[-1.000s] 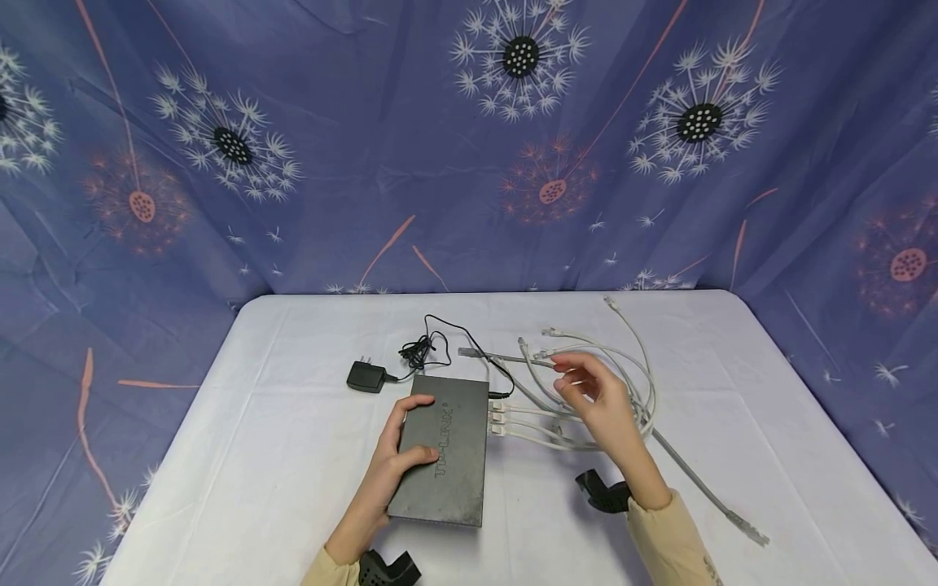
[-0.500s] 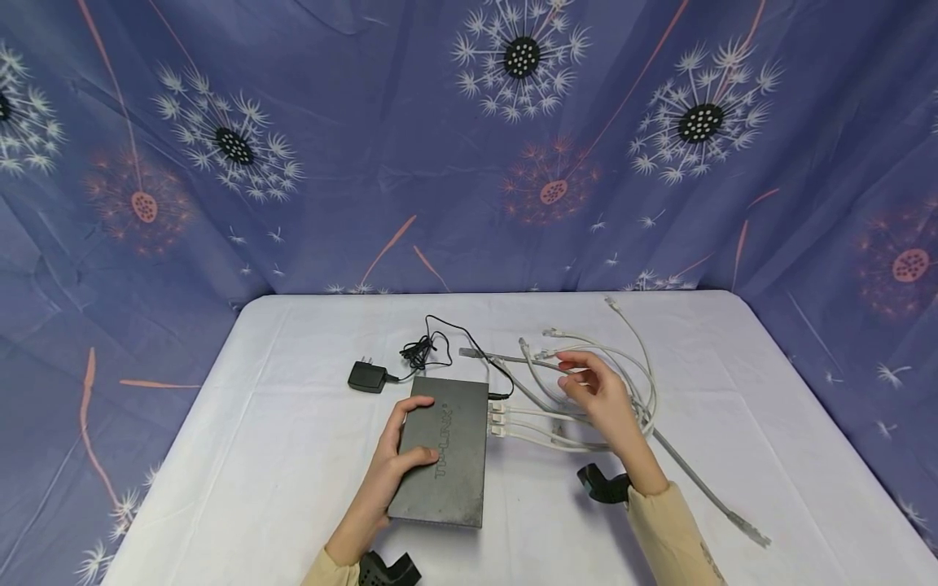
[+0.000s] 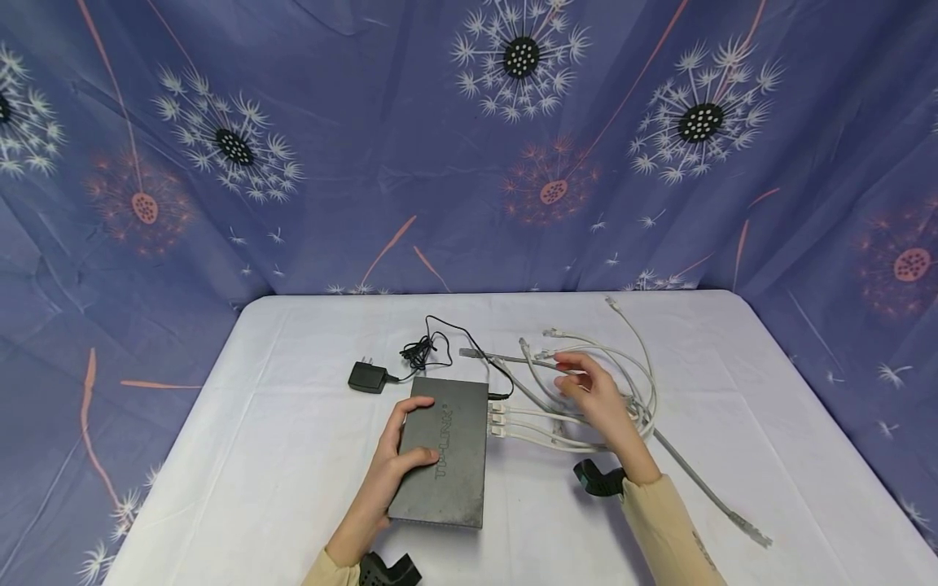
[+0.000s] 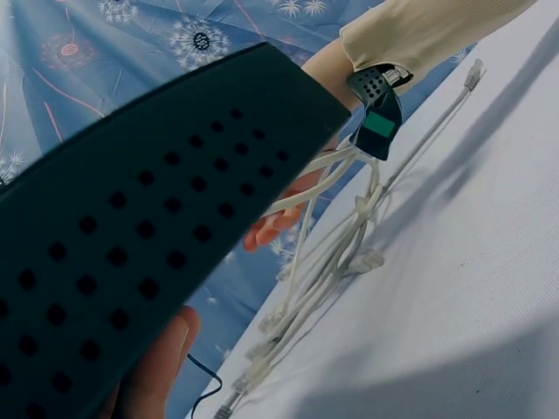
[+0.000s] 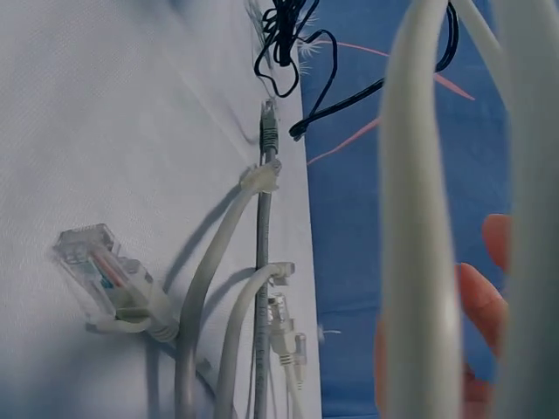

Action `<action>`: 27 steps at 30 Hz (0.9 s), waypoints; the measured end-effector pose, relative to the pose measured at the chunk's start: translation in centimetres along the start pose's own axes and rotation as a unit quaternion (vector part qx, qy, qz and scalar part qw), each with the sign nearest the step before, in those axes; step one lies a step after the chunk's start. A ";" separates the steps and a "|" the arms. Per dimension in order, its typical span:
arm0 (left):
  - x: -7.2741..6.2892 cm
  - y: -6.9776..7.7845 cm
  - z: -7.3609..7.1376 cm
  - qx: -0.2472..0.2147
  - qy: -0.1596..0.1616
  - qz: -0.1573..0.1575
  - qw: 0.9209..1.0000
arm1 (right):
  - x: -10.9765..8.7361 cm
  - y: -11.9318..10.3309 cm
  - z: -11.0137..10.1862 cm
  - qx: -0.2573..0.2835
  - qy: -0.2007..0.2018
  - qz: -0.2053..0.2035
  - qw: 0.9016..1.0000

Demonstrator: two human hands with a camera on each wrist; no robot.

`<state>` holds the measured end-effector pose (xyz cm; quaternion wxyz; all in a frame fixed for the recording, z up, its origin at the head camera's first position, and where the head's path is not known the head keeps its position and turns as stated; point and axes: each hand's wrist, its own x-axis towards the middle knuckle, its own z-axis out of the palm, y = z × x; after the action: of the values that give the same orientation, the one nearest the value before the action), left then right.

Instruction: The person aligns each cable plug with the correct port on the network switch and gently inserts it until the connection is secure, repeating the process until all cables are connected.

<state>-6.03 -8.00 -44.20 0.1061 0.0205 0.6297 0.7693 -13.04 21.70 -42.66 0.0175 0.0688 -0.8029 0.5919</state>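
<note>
My left hand (image 3: pixel 377 472) grips a dark grey TP-LINK network switch (image 3: pixel 462 496) by its left side, thumb on top. The vented side of the switch (image 4: pixel 131 218) fills much of the left wrist view. White network cables (image 3: pixel 542 438) are plugged side by side into its right edge, and a black power lead (image 3: pixel 498 396) enters above them. To the right, my right hand (image 3: pixel 604 411) hovers over the cables with fingers bent and thumb and forefinger apart, nothing between them. In the right wrist view, plugged-in cables (image 5: pixel 415 209) pass close in front of its fingers (image 5: pixel 482 301).
A black power adapter (image 3: pixel 366 377) lies at the back left beside its bundled cord (image 3: pixel 418 352). Several loose cable ends, including a clear plug (image 5: pixel 96 262), lie around the coil. A longer grey cable (image 3: pixel 692 472) stretches towards the front right of the white table (image 3: pixel 242 456).
My right hand has shifted only slightly above the cables. The left hand and the switch have stayed in place.
</note>
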 end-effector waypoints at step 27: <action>0.1 -0.3 -0.1 0.003 -0.004 0.002 1.000 | 0.8 2.8 1.3 -0.007 -0.049 0.067 0.997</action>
<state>-6.14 -8.04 -44.48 0.1071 0.0252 0.6313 0.7677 -14.10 21.17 -45.64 -0.0614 0.0438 -0.8095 0.5822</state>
